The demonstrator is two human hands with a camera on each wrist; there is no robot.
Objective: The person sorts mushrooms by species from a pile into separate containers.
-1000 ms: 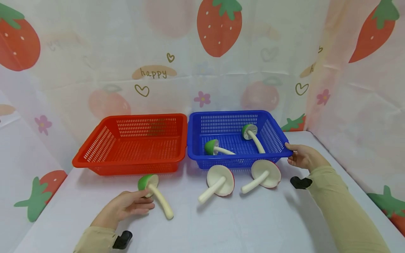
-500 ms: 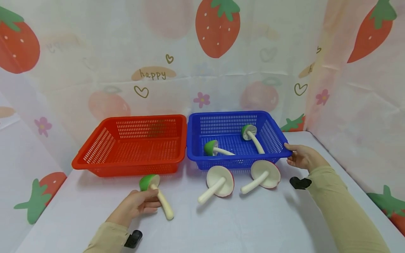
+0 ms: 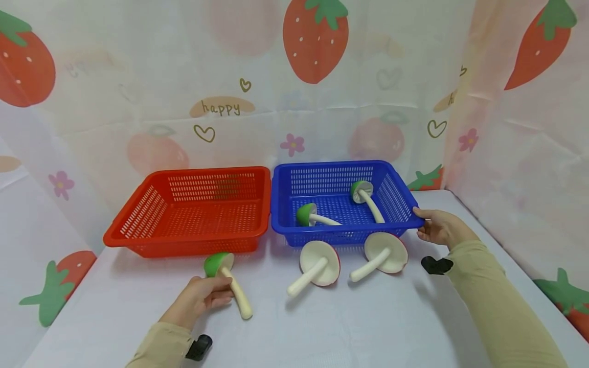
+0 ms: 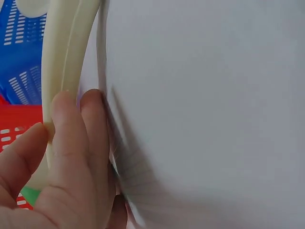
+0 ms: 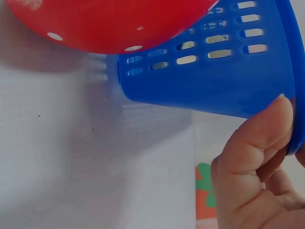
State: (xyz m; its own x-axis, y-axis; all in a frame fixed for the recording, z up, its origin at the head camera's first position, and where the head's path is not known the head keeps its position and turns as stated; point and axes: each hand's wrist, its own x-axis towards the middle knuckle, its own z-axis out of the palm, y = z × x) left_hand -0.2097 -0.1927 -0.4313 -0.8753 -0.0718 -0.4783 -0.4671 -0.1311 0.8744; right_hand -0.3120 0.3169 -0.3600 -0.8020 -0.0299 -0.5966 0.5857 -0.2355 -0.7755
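Item 1: my left hand, low on the white table, near its front-left. My fingers and thumb are curled round the cream stem of a green-capped mushroom; the grasp sits just below the cap. The mushroom lies on the table in front of the red basket, cap toward the basket, stem running toward me and to the right.

Item 2: my right hand, at the right front corner of the blue basket. In the right wrist view my thumb presses the outside of the blue wall just under the rim; the other fingers go over the rim edge, so the corner is pinched between them.

Item 3: red basket, perforated, standing on the table to the left of the blue one, their rims touching or nearly so.

Item 4: blue basket contents: two smaller green-capped mushrooms, one near the front-left, one toward the back-right, both lying on their sides.

Item 5: two red-capped mushrooms on the table just in front of the blue basket, pale undersides facing me: the left one and the right one, side by side, stems pointing down-left.

Item 6: strawberry-print curtain round the table.
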